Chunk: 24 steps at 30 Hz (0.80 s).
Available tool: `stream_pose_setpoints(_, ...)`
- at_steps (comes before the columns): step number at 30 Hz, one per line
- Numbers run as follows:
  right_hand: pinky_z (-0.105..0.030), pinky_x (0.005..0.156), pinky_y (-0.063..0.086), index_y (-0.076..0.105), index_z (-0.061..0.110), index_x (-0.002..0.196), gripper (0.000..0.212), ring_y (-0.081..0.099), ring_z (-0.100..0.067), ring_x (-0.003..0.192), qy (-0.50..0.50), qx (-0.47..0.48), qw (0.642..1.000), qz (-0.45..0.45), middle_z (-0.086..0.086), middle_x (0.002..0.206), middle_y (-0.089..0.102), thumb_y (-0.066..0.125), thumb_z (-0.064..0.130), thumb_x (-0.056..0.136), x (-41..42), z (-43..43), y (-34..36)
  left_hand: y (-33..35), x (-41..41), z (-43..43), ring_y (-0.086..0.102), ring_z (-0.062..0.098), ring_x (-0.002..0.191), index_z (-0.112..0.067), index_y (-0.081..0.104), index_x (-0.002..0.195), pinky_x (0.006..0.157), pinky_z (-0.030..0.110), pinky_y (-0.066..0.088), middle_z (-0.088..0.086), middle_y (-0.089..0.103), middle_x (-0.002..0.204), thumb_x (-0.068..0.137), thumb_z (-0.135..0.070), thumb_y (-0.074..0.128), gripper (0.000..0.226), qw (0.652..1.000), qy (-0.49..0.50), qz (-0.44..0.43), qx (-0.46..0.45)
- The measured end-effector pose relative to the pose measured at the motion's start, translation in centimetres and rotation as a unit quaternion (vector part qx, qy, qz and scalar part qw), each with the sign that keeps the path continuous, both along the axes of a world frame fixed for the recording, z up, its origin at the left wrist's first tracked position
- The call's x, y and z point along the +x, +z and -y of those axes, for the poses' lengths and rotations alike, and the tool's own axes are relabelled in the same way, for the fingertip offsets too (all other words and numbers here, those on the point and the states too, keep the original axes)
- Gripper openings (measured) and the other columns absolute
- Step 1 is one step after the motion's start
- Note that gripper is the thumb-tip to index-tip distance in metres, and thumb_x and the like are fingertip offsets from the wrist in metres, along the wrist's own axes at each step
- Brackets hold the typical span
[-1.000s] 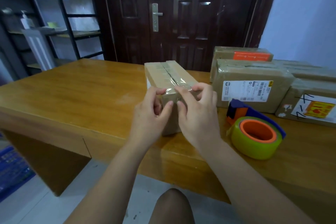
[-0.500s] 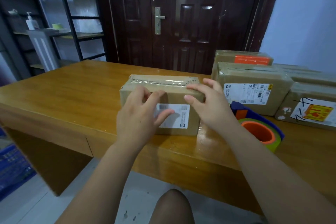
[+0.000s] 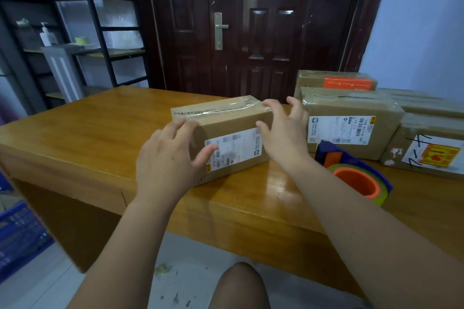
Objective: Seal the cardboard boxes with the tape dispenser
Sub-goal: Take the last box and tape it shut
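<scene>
A small cardboard box (image 3: 233,123) with clear tape along its top seam and a white label on its near side lies lengthwise across the wooden table (image 3: 95,133). My left hand (image 3: 165,163) is at its near-left corner with spread fingers touching the box. My right hand (image 3: 283,133) is at its right end, fingers spread and relaxed, touching the end. A blue and orange tape dispenser (image 3: 356,175) with a green-edged roll lies on the table to the right, partly behind my right forearm.
Several taped cardboard boxes (image 3: 351,123) are stacked at the table's right rear. A dark door (image 3: 251,27) is behind the table, a black shelf rack (image 3: 75,32) at left, a blue crate (image 3: 20,233) on the floor. My knee (image 3: 238,286) is below the table edge.
The box was turned from pointing away from me to lying sideways, then shifted right. Both hands went from pressing tape at its near end to touching its two ends.
</scene>
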State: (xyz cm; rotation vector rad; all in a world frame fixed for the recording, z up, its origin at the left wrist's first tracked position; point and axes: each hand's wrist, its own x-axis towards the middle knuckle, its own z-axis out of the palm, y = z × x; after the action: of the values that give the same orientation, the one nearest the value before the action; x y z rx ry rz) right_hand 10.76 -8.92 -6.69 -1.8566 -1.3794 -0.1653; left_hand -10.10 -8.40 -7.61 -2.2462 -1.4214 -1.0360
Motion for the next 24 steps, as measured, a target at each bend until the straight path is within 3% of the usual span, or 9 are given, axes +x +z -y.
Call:
stream_pose_setpoints(3,-0.043,0.104,0.038,0.047,0.038,0.134,0.042,0.03,-0.023,0.127,0.05,0.025,0.996,0.075,-0.003,0.141,0.029,0.048,0.047,0.093,-2.3,1.2,-0.5,-0.3,0.9,0.1,0.053,0.016,0.1,-0.017,0.057,0.124,0.072,0.016,0.039,0.005,0.052,0.127,0.088,-0.042,0.051,0.044,0.993,-0.041,0.103,-0.037)
stream_pose_setpoints(5,-0.045,0.105,0.037,0.049,0.038,0.133,0.049,0.025,-0.021,0.128,0.122,0.003,0.991,0.047,0.0,0.141,0.029,0.033,0.058,0.091,-3.7,1.9,-0.6,0.0,1.4,0.6,0.047,0.001,0.084,-0.015,0.061,0.118,0.065,0.007,0.033,-0.002,0.056,0.114,0.09,-0.036,0.048,0.037,0.986,-0.098,0.134,-0.03)
stream_pose_setpoints(8,-0.049,0.108,0.032,0.048,0.036,0.134,0.076,0.016,-0.019,0.134,0.164,-0.021,0.986,0.018,0.004,0.146,0.03,0.013,0.076,0.08,-4.0,2.5,-0.4,0.3,1.6,1.1,0.048,-0.005,0.075,-0.022,0.058,0.122,0.059,0.007,0.037,-0.017,0.056,0.1,0.093,-0.028,0.047,0.033,0.971,-0.17,0.166,-0.034)
stream_pose_setpoints(10,-0.051,0.111,0.028,0.044,0.038,0.135,0.084,0.014,-0.02,0.139,0.167,-0.051,0.985,0.014,0.004,0.15,0.025,0.015,0.084,0.071,-3.5,2.7,-0.1,0.4,1.0,0.5,0.044,-0.004,0.076,-0.023,0.055,0.127,0.065,0.009,0.036,-0.016,0.053,0.099,0.093,-0.025,0.049,0.035,0.97,-0.148,0.19,-0.03)
stream_pose_setpoints(12,-0.048,0.112,0.027,0.041,0.038,0.133,0.082,0.014,-0.02,0.141,0.175,-0.081,0.981,0.003,0.006,0.152,0.018,0.034,0.087,0.068,-3.0,2.8,0.1,0.3,0.3,-0.3,0.048,0.005,0.089,-0.024,0.051,0.132,0.076,0.019,0.043,-0.009,0.055,0.113,0.092,-0.028,0.053,0.04,0.975,-0.117,0.181,-0.051)
stream_pose_setpoints(14,-0.039,0.11,0.029,0.04,0.036,0.13,0.07,0.018,-0.017,0.14,0.19,-0.086,0.978,-0.002,0.009,0.149,0.018,0.058,0.07,0.072,-2.4,2.8,0.2,0.0,0.0,-0.9,0.055,0.019,0.099,-0.026,0.05,0.133,0.081,0.031,0.047,-0.005,0.05,0.133,0.09,-0.032,0.055,0.043,0.978,-0.112,0.151,-0.088)
stream_pose_setpoints(16,-0.03,0.105,0.025,0.041,0.033,0.129,0.057,0.021,-0.015,0.138,0.206,-0.083,0.975,-0.009,0.01,0.147,0.022,0.067,0.048,0.08,-1.8,2.8,0.4,-0.4,0.4,-1.0,0.056,0.019,0.092,-0.024,0.055,0.125,0.075,0.026,0.048,-0.004,0.045,0.139,0.088,-0.033,0.057,0.038,0.98,-0.125,0.134,-0.082)
stream_pose_setpoints(20,-0.03,0.106,0.022,0.045,0.039,0.129,0.047,0.023,-0.013,0.14,0.234,-0.105,0.966,-0.033,0.011,0.154,0.024,0.064,0.029,0.087,-0.4,3.4,1.1,-0.8,2.1,-0.8,0.048,0.008,0.079,-0.021,0.054,0.115,0.059,0.012,0.034,-0.008,0.049,0.123,0.085,-0.036,0.061,0.034,0.976,-0.148,0.147,-0.058)
stream_pose_setpoints(24,-0.032,0.106,0.033,0.047,0.038,0.132,0.044,0.038,-0.007,0.13,0.216,-0.066,0.972,-0.071,0.013,0.143,0.041,0.06,0.032,0.09,1.2,4.8,2.2,-1.0,3.4,-0.9,0.05,0.011,0.087,-0.025,0.054,0.125,0.058,0.019,0.041,-0.002,0.044,0.126,0.086,-0.035,0.062,0.041,0.981,-0.151,0.11,-0.055)
